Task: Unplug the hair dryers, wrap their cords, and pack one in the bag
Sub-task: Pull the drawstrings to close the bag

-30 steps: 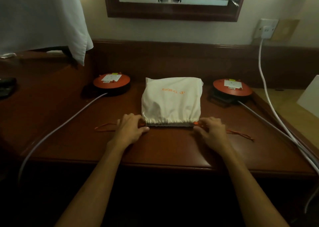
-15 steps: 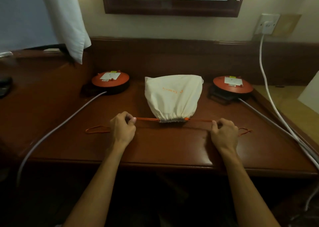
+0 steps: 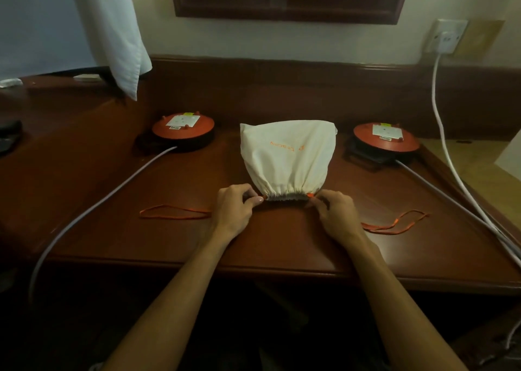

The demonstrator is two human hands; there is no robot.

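Cream cloth bag at centre frame on the wooden desk, mouth gathered tight toward the lower edge. Left hand pinching the orange drawstring at the bag's left corner; right hand pinching it at the right corner, fingers curled. Loose cord loops trailing out to either side. Two orange cable reels, one centre left, one centre right. White plug seated in the wall socket, upper right.

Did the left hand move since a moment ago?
Yes. The left hand slid right along the desk, back to the cinched mouth of the bag, leaving the orange drawstring loop behind.
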